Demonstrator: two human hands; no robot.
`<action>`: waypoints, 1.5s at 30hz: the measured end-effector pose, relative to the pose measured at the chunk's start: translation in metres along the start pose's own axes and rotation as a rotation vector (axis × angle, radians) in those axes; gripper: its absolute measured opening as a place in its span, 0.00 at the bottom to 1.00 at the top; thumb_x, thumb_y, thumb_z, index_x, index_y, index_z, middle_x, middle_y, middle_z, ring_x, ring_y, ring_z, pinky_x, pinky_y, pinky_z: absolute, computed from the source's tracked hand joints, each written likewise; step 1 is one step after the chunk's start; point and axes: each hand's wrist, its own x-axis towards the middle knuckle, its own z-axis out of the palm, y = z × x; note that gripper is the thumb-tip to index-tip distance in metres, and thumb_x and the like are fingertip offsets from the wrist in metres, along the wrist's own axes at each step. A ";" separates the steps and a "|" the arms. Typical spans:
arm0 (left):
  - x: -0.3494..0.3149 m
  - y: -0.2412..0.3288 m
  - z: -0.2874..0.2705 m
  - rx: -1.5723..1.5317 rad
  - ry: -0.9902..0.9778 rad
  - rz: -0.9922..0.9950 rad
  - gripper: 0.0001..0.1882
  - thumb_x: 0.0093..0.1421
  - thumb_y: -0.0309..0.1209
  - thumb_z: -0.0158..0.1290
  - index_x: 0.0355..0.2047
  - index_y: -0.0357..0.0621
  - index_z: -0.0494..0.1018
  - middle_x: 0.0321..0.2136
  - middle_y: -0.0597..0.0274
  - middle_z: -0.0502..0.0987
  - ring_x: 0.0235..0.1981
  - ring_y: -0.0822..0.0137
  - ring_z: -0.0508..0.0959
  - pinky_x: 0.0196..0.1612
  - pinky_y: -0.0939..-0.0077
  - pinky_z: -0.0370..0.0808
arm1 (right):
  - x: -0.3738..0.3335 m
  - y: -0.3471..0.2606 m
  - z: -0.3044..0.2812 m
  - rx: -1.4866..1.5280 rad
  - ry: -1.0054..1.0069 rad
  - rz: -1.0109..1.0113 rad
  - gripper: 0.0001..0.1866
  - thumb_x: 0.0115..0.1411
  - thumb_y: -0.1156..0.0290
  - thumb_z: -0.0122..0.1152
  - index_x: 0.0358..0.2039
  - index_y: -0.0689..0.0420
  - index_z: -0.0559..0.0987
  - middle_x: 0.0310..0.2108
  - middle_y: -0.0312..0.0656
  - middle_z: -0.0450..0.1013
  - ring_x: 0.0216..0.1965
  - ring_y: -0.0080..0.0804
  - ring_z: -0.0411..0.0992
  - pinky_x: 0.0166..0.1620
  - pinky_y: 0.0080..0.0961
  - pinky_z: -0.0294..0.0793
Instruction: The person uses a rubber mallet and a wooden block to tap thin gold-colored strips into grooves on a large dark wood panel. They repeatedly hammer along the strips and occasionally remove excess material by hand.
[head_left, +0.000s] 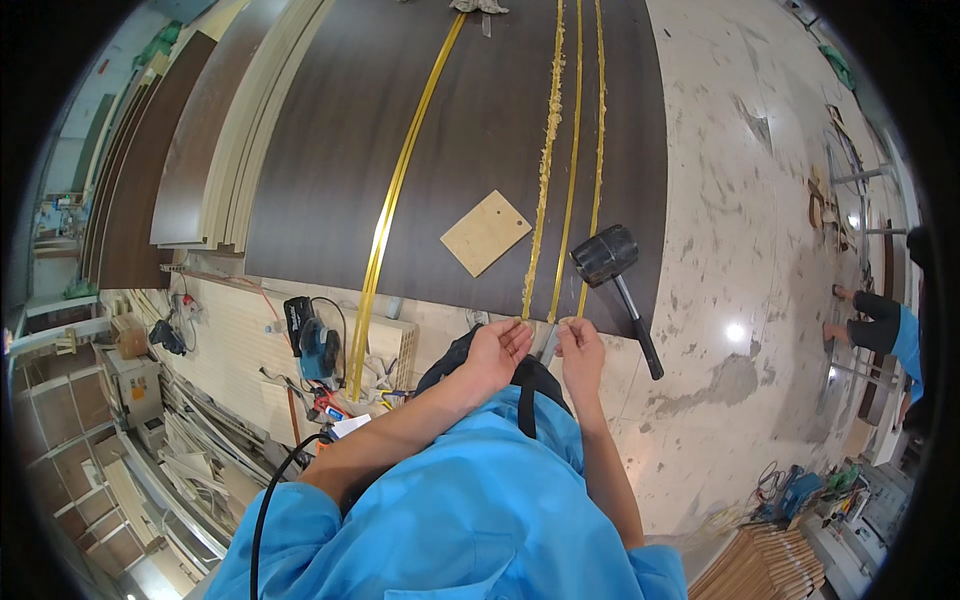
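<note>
A large dark brown panel (450, 160) lies before me, with narrow gold strips (572, 150) running along it. Rough, crumbly yellowish residue lines two of the strips on the right. At the panel's near edge, my left hand (500, 352) is turned partly palm up, its fingers curled by the end of one strip. Beside it, my right hand (580, 350) pinches with thumb and fingers close to another strip end; what it holds is too small to make out. A black-headed mallet (605, 256) rests on the panel's right corner, its handle overhanging. A wooden block (486, 233) with holes lies between the strips.
Stacked boards (215, 130) stand at the left. A long loose gold strip (385, 225) crosses the panel and overhangs its near edge. A blue power tool (318, 350) with a cord is at the lower left. Another person (890, 325) is at the far right, on the stained floor.
</note>
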 end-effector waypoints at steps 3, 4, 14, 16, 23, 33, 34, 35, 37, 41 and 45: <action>0.002 -0.003 0.003 0.087 -0.004 0.059 0.14 0.73 0.35 0.54 0.52 0.38 0.76 0.50 0.56 0.79 0.53 0.60 0.79 0.59 0.65 0.78 | 0.001 -0.002 0.017 -0.010 -0.022 -0.009 0.10 0.72 0.71 0.63 0.48 0.64 0.81 0.34 0.39 0.80 0.31 0.22 0.76 0.35 0.22 0.77; 0.004 -0.003 0.004 0.133 0.004 0.084 0.14 0.73 0.35 0.55 0.52 0.39 0.76 0.48 0.59 0.79 0.51 0.62 0.79 0.57 0.67 0.78 | 0.003 -0.003 0.022 -0.029 -0.020 -0.032 0.10 0.71 0.71 0.64 0.47 0.64 0.82 0.34 0.40 0.81 0.31 0.24 0.77 0.36 0.24 0.78; 0.016 -0.013 0.000 0.796 -0.096 0.439 0.11 0.71 0.37 0.54 0.40 0.44 0.81 0.30 0.70 0.76 0.32 0.77 0.72 0.36 0.76 0.67 | 0.013 -0.009 0.026 -0.634 -0.080 -0.364 0.13 0.64 0.74 0.67 0.49 0.60 0.80 0.40 0.50 0.80 0.37 0.49 0.81 0.40 0.40 0.80; 0.018 -0.014 0.002 0.870 -0.016 0.468 0.11 0.71 0.35 0.54 0.41 0.40 0.82 0.30 0.68 0.76 0.32 0.75 0.72 0.35 0.74 0.68 | 0.012 -0.010 0.026 -0.693 -0.113 -0.451 0.12 0.63 0.73 0.66 0.47 0.59 0.78 0.41 0.52 0.77 0.40 0.55 0.79 0.40 0.47 0.79; 0.028 -0.010 -0.002 0.902 0.009 0.460 0.13 0.70 0.32 0.54 0.44 0.35 0.81 0.35 0.62 0.82 0.37 0.70 0.77 0.42 0.72 0.73 | 0.016 -0.009 0.033 -0.904 -0.151 -0.533 0.16 0.58 0.71 0.70 0.45 0.54 0.75 0.40 0.49 0.74 0.38 0.55 0.80 0.38 0.49 0.80; 0.034 -0.003 0.004 0.901 0.077 0.474 0.11 0.66 0.31 0.57 0.41 0.35 0.83 0.35 0.59 0.84 0.38 0.68 0.79 0.43 0.69 0.75 | 0.037 0.001 0.031 -0.991 -0.257 -0.633 0.11 0.64 0.67 0.67 0.39 0.58 0.74 0.37 0.51 0.75 0.34 0.54 0.81 0.36 0.48 0.83; 0.034 -0.003 0.005 0.895 0.075 0.459 0.11 0.66 0.31 0.57 0.41 0.35 0.83 0.35 0.58 0.84 0.39 0.68 0.79 0.44 0.69 0.75 | 0.040 0.001 0.030 -1.008 -0.289 -0.589 0.12 0.64 0.66 0.68 0.39 0.58 0.75 0.37 0.52 0.76 0.34 0.55 0.81 0.35 0.49 0.83; 0.035 -0.002 0.005 0.901 0.087 0.447 0.11 0.65 0.31 0.57 0.40 0.35 0.83 0.35 0.58 0.84 0.39 0.68 0.80 0.44 0.69 0.75 | 0.042 0.001 0.029 -0.977 -0.288 -0.610 0.12 0.63 0.66 0.68 0.40 0.57 0.75 0.37 0.52 0.76 0.35 0.56 0.81 0.37 0.49 0.82; 0.037 -0.001 0.006 0.874 0.081 0.456 0.11 0.64 0.31 0.57 0.40 0.35 0.83 0.35 0.57 0.84 0.38 0.66 0.80 0.44 0.67 0.75 | 0.046 0.000 0.027 -0.960 -0.339 -0.554 0.13 0.62 0.66 0.69 0.41 0.57 0.75 0.38 0.53 0.78 0.37 0.57 0.80 0.39 0.51 0.82; 0.046 0.001 0.005 0.952 0.144 0.527 0.14 0.60 0.32 0.58 0.36 0.30 0.83 0.35 0.42 0.86 0.39 0.52 0.85 0.42 0.57 0.78 | 0.049 0.001 0.025 -0.939 -0.340 -0.531 0.14 0.62 0.65 0.70 0.41 0.56 0.76 0.39 0.53 0.78 0.38 0.59 0.80 0.40 0.53 0.82; 0.050 0.003 0.004 0.948 0.101 0.465 0.14 0.60 0.29 0.56 0.39 0.28 0.83 0.36 0.47 0.85 0.39 0.60 0.82 0.44 0.62 0.77 | 0.047 0.004 0.026 -0.927 -0.317 -0.580 0.14 0.61 0.66 0.70 0.41 0.57 0.75 0.39 0.54 0.78 0.38 0.60 0.81 0.39 0.53 0.82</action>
